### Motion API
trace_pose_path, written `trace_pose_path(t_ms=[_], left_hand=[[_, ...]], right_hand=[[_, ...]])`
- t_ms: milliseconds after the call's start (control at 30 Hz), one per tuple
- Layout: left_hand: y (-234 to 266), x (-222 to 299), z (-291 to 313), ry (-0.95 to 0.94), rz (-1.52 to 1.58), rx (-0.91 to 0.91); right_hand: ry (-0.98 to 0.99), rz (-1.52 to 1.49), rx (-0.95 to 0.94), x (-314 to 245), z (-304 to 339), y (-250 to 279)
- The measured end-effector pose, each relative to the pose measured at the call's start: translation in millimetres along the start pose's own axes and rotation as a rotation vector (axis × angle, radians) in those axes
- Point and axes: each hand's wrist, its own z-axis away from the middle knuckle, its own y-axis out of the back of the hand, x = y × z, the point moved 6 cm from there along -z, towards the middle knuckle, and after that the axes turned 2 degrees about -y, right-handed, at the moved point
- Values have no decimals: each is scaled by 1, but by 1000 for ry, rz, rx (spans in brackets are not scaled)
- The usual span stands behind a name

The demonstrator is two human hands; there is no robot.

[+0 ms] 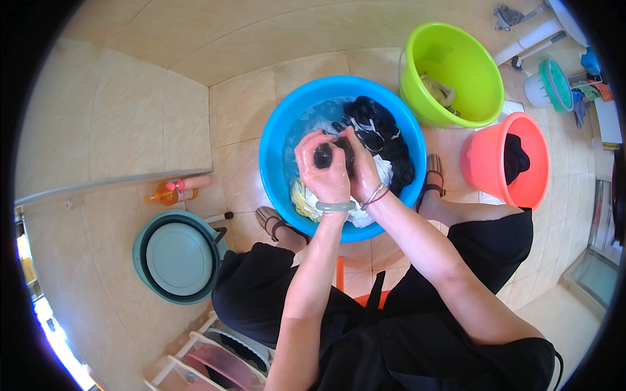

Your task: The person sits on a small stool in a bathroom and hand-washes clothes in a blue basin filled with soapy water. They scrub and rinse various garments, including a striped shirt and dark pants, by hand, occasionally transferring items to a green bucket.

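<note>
Both my hands are closed around a small black wet cloth (323, 156) above a wide blue basin (274, 156). My left hand (328, 171), with a pale green bangle at its wrist, curls its fingers over the cloth's left side. Pressed against it, my right hand (362, 163) wraps the other side and wears thin bracelets. Sudsy water (301, 127) fills the basin's left part. Black clothing (375, 120) with white cords lies along the right side. Under my wrists sit a white cloth (383, 173) and a pale yellow cloth (304, 199).
A lime green tub (417, 75) holding pale cloth stands at the upper right. Beside it is a pink bucket (486, 159) with dark cloth inside. Bottles (182, 191) lie by the left wall, above a grey-green collapsible bucket (179, 260). My feet flank the blue basin.
</note>
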Motion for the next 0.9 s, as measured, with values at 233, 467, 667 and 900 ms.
trace_pose_path(t_ms=[233,467,667,900], left_hand=[[-5,37,-5,-399,-162,-217],[-5,55,2,-666,-265,-490],[-1,66,6,-839,-222,-627],[0,71,10,-825,-164,-794]], right_hand=[[-290,4,-475,2,10,-39],[-380,112,-304,3,0,-18],[-135,606,-404,-14,26,-38],[-41,859,-585,-12,18,-26]])
